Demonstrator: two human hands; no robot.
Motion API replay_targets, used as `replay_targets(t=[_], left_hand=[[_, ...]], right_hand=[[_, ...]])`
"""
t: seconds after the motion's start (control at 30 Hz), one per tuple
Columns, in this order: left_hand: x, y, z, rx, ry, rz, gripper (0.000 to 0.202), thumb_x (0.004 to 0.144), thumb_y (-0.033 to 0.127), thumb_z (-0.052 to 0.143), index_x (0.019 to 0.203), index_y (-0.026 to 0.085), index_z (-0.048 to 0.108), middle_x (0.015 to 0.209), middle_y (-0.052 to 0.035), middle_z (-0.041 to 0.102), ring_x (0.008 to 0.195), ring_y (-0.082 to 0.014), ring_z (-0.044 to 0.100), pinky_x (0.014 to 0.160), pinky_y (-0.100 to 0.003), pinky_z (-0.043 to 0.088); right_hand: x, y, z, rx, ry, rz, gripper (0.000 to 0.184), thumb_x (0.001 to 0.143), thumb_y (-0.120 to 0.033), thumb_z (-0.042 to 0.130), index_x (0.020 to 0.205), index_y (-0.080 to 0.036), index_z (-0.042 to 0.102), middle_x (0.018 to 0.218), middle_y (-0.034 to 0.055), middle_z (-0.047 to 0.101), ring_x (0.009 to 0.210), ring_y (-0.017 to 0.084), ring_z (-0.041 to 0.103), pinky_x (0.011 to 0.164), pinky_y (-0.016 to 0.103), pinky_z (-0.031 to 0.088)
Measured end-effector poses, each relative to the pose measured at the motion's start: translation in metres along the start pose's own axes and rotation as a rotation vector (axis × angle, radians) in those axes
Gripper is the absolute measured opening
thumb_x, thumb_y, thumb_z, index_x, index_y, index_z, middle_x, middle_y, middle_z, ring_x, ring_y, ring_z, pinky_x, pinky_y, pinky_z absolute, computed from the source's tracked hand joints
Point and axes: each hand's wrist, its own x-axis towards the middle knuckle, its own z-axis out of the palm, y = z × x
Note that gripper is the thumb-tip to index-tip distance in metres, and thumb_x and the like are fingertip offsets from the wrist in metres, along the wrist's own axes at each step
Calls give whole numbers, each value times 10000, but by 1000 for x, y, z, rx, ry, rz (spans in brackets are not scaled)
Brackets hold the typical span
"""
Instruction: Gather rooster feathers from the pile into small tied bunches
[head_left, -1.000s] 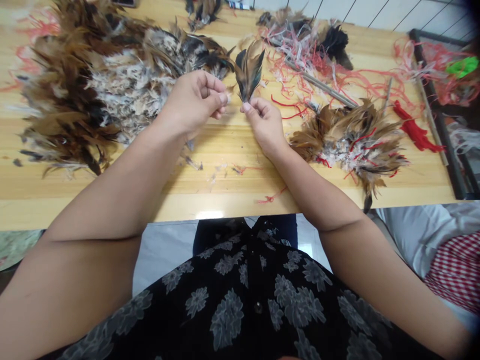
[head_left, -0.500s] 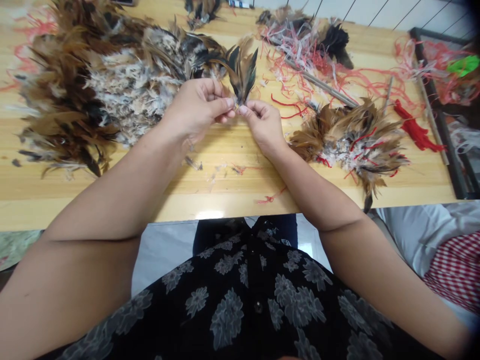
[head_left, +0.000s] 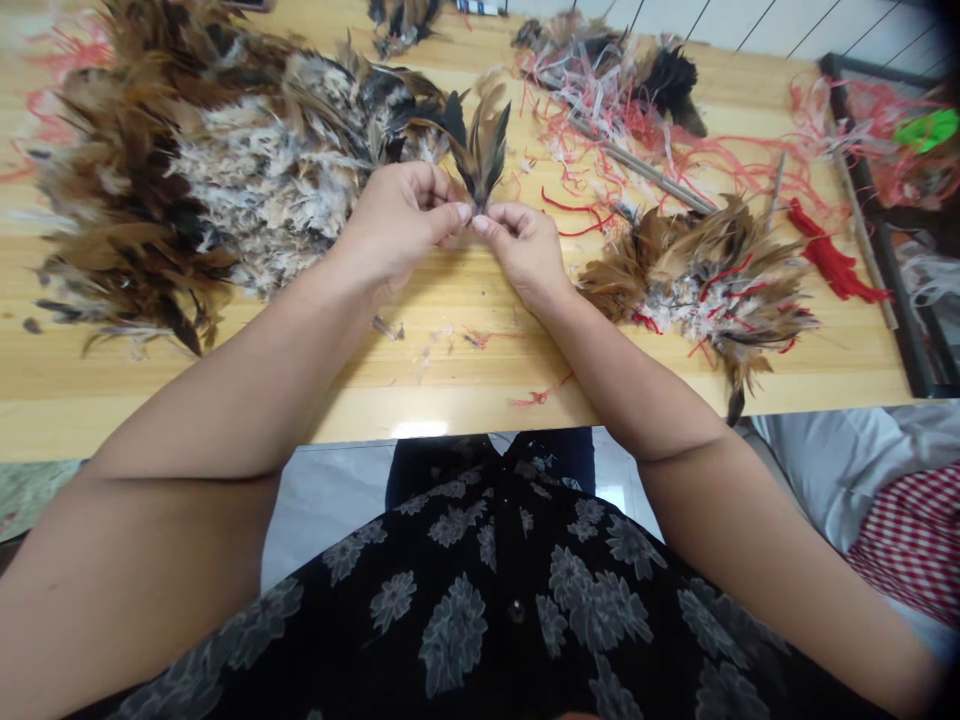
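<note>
Over the wooden table, my left hand and my right hand meet fingertip to fingertip. Both pinch the quill end of a small bunch of dark brown and black feathers, which fans upward from the fingers. My left hand's fingers are curled with the thumb pressed against the bunch's base. My right hand's fingers are closed on the same spot from the right. A big heap of brown, black and white feathers lies just left of my left hand.
A smaller tied clump of brown feathers with red string lies right of my right hand. Red and white string scraps and thin sticks litter the far right. A dark frame stands at the right edge. Another person's checked clothing is at lower right.
My left hand has come right and joined my right hand at the feather bunch's base. The bunch has shifted a little left and lower, with both hands now pinching it.
</note>
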Motion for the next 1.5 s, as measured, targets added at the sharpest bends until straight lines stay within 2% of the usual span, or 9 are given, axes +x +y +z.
replay_targets(t=[0.33,0.57,0.87,0.97,1.03,1.1,1.23,1.4,1.5], left_hand=[[12,-23,-8,-149,-91,22,374,852,-97,879,833,217,676,711,48,683,568,-118,596,567,-215,478],[0,-18,-7,-174,-116,-34,536,912,257,1225,850,246,693,763,28,686,738,-168,720,703,-266,619],[-1,-24,1,-94,-69,-55,585,924,342,1199,828,272,627,759,14,674,737,-208,710,744,-336,581],[7,-13,-15,58,-29,12,429,906,173,1106,833,283,699,779,15,704,741,-222,674,796,-372,577],[14,-2,-37,224,101,119,302,841,75,979,867,300,780,856,7,747,786,-234,663,859,-395,579],[19,9,-64,439,251,221,186,843,141,872,865,319,824,911,-14,726,840,-254,644,957,-427,586],[23,17,-104,699,240,201,73,773,278,825,829,314,796,997,-52,634,935,-291,590,1205,-479,551],[18,10,-105,735,172,44,198,662,320,841,740,328,660,1061,-109,560,1307,-458,545,1454,-600,361],[16,11,-100,724,201,72,182,672,278,798,735,288,627,1078,-116,584,1368,-465,557,1483,-635,334]], right_hand=[[1,2,-3,-73,-36,-31,506,1158,-542,885,869,-255,584,853,-34,504,920,175,544,958,341,585],[1,-1,-2,-60,-38,-81,568,1127,-610,888,834,-276,533,894,-3,590,1015,220,609,1061,387,571],[1,-1,-4,-79,-31,-55,660,1028,-697,969,807,-280,507,858,-16,574,967,209,571,988,386,532],[1,0,-5,-76,-40,-86,661,1041,-702,952,807,-282,498,862,-16,565,964,210,569,990,386,521],[1,2,-5,-67,-42,-109,642,1057,-673,937,801,-282,497,863,-17,558,957,207,569,997,387,515],[2,4,-5,-51,-37,-123,606,1069,-629,925,800,-279,510,856,-23,549,941,200,565,996,383,507],[2,6,-4,-34,-13,-113,563,1102,-569,888,809,-277,506,813,-46,497,876,177,520,920,366,454],[1,8,-2,-20,21,-70,575,1112,-614,889,828,-287,511,761,-69,403,788,165,416,813,371,358],[1,11,-1,-19,28,-77,552,1130,-655,865,858,-289,554,768,-63,422,784,172,413,804,373,378]])
